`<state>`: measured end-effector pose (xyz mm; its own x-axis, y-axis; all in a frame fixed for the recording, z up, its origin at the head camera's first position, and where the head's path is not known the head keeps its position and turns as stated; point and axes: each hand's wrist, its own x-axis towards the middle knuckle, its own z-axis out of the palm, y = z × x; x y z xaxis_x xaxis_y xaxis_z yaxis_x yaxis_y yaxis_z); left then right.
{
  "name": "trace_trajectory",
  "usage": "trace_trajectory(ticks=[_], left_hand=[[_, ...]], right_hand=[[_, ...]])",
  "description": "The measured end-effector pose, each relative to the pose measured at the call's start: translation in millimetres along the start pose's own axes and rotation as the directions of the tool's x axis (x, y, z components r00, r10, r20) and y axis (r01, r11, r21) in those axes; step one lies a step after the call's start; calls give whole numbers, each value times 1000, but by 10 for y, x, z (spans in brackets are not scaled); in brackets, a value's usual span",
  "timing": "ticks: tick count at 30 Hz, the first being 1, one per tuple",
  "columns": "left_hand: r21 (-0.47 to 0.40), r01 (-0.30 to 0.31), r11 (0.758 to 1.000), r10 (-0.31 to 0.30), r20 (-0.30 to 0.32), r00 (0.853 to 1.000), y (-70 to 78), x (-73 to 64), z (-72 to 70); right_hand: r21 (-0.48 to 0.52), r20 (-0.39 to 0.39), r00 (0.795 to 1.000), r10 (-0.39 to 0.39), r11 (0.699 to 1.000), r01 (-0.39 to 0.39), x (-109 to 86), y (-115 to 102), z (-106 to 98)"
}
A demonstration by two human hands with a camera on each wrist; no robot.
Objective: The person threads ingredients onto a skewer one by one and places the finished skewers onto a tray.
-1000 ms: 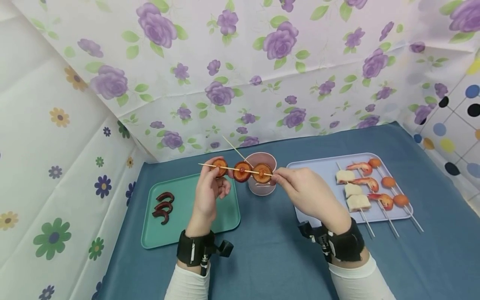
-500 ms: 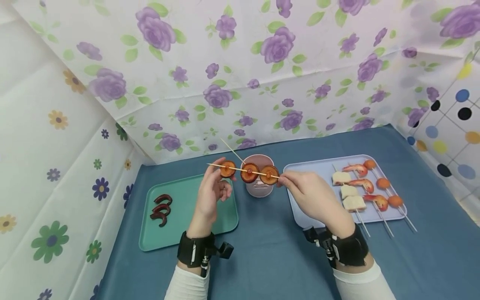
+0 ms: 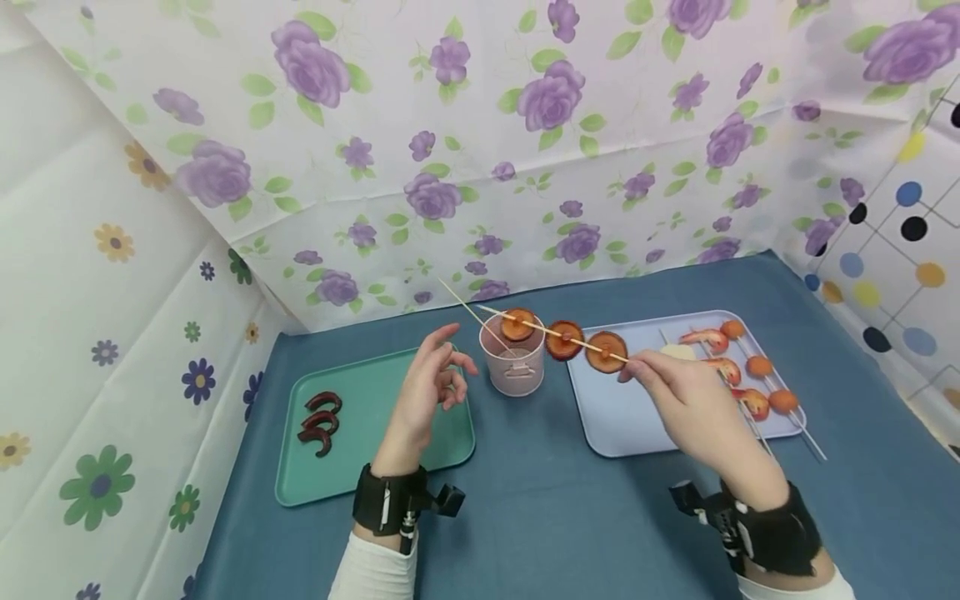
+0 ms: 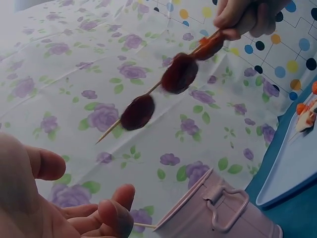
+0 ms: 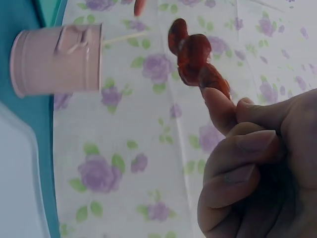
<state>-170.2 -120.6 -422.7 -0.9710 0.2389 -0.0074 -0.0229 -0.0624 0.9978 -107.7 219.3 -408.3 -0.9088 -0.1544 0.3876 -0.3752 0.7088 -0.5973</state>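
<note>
My right hand [image 3: 697, 408] pinches the near end of a bamboo skewer between thumb and fingers. Threaded on it are three round brown mushroom-like slices [image 3: 564, 340], and its bare tip points left above a small pink bucket [image 3: 517, 382]. In the left wrist view, the slices [image 4: 180, 73] hang in the air, slightly blurred, apart from my left hand [image 4: 64, 198]. That hand [image 3: 429, 387] holds nothing; its fingers are loosely bent over the green tray's right side. A thin bare stick [image 3: 461, 302] leans out of the bucket.
On the green tray [image 3: 420, 367] at left lie three dark curved pieces [image 3: 322, 421]. A pale lilac tray [image 3: 622, 429] at right bears skewers of shrimp [image 3: 752, 403] and orange balls [image 3: 783, 402]; white chunks there are mostly hidden by my right hand. Flowered cloth [image 3: 427, 196] rises behind.
My left hand has let go of the skewer's far end. My right hand has carried the skewer rightward, toward the lilac tray; the left hand stays near its place.
</note>
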Motion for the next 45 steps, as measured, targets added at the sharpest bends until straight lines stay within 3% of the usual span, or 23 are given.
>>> trace_trajectory(ticks=[3, 7, 16, 20, 24, 29, 32, 39, 45], left_hand=[[4, -1, 1000, 1, -2, 1000, -5, -4, -18], [21, 4, 1000, -4, -4, 1000, -8, -9, -30], [37, -19, 999, 19, 4, 1000, 19, -15, -32], [47, -5, 999, 4, 14, 1000, 30, -11, -19], [56, -3, 998, 3, 14, 1000, 37, -11, -12], [59, -6, 998, 5, 16, 1000, 23, -2, -21], [62, -7, 998, 6, 17, 1000, 20, -3, -24], [70, -7, 998, 5, 22, 1000, 26, -3, -16], [78, -8, 997, 6, 23, 1000, 26, 1, -3]], right_hand=[[-5, -50, 998, 38, 999, -39, -125, 95, -66], [4, -115, 982, 151, 989, -151, -287, 234, -61], [0, -162, 898, 409, 910, -415, -625, 534, 212], [0, -119, 856, 503, 862, -506, -746, 635, 362], [25, -27, 813, 582, 813, -582, -829, 672, 477], [60, 57, 758, 649, 756, -652, -875, 680, 567], [66, 75, 749, 659, 746, -663, -883, 691, 590], [68, 118, 751, 650, 749, -659, -886, 738, 589], [73, 165, 734, 659, 734, -675, -893, 770, 596]])
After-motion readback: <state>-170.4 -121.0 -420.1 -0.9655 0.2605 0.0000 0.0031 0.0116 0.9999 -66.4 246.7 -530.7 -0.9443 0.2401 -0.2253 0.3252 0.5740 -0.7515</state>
